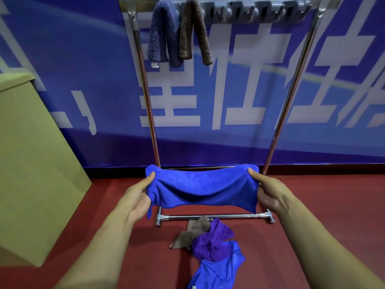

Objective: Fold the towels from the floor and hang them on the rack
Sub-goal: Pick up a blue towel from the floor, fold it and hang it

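A bright blue towel (201, 187) is stretched between both hands in front of the metal rack (279, 119). My left hand (137, 197) grips its left end and my right hand (268, 192) grips its right end, thumbs on top. The towel sags in the middle and looks folded over. On the rack's top bar hang a grey-blue towel (164, 32) and a brown towel (195, 32). On the red floor below lie a brown towel (192, 231), a purple towel (214, 240) and another blue towel (218, 270), heaped together.
A large cardboard box (31, 163) stands at the left. A blue banner wall (229, 90) runs behind the rack. The rack's bottom crossbar (214, 216) lies just beyond the floor heap. Grey hooks (260, 11) line the top bar's right part.
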A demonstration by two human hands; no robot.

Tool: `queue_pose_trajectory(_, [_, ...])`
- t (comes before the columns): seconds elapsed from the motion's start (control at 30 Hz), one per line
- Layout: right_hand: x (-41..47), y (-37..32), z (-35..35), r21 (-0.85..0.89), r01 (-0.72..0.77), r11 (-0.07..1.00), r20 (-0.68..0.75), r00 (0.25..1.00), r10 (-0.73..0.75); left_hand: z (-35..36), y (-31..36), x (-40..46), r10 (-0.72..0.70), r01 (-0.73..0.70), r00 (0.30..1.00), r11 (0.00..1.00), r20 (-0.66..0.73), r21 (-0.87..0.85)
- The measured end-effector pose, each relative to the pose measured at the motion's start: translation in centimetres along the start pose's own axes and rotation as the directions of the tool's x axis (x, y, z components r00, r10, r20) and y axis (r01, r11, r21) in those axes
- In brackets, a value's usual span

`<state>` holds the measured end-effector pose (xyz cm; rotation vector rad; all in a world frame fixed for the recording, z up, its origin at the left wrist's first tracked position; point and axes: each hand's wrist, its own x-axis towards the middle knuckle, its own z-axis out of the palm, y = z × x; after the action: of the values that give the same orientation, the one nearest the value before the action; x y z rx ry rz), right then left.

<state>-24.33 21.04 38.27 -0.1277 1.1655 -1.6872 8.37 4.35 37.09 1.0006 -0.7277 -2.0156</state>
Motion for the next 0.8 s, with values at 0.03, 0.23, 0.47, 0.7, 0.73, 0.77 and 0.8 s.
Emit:
queue_pose_trajectory(0.03, [0.1, 0.1, 0.0, -0.029, 0.019, 0.999, -0.005, 1.000, -0.019, 0.0, -0.1, 0.0, -0.006, 0.006, 1.000, 1.000, 0.004, 0.017])
queue_pose_trajectory(0.23, [-0.6, 0.1, 0.0, -0.730, 0.361, 0.580, -0.020, 0.838, -0.546, 0.3, -0.7, -0.6, 0.523, -0.412, 0.852, 0.636, 0.027, 0.652])
queue_pose_trajectory(0.47, [-2.0, -0.4, 0.5, -0.793, 0.489, 0.363, 0.087, 0.681, -0.727, 1.9, -0.3, -2.3, 0.681, -0.530, 0.724, 0.448, 0.110, 0.720])
queue_pose_trajectory(0.7, [-1.3, -0.5, 0.3, -0.709, 0.463, 0.532, -0.078, 0.698, -0.712, 1.3, 0.2, -1.7, 0.706, -0.525, 0.707, 0.563, -0.041, 0.638])
queue_pose_trajectory(0.73, [-1.3, -0.5, 0.6, -0.678, 0.464, 0.570, -0.097, 0.712, -0.695, 1.1, 0.3, -1.6, 0.700, -0.521, 0.711, 0.586, -0.065, 0.621])
queue_pose_trajectory(0.77, [-1.3, -0.4, 0.8, -0.640, 0.467, 0.610, -0.105, 0.734, -0.671, 1.0, 0.3, -1.6, 0.691, -0.514, 0.718, 0.608, -0.084, 0.605])
queue_pose_trajectory(0.8, [-1.5, -0.4, 1.0, -0.601, 0.470, 0.647, -0.101, 0.758, -0.645, 0.8, 0.4, -1.5, 0.679, -0.507, 0.728, 0.629, -0.098, 0.589])
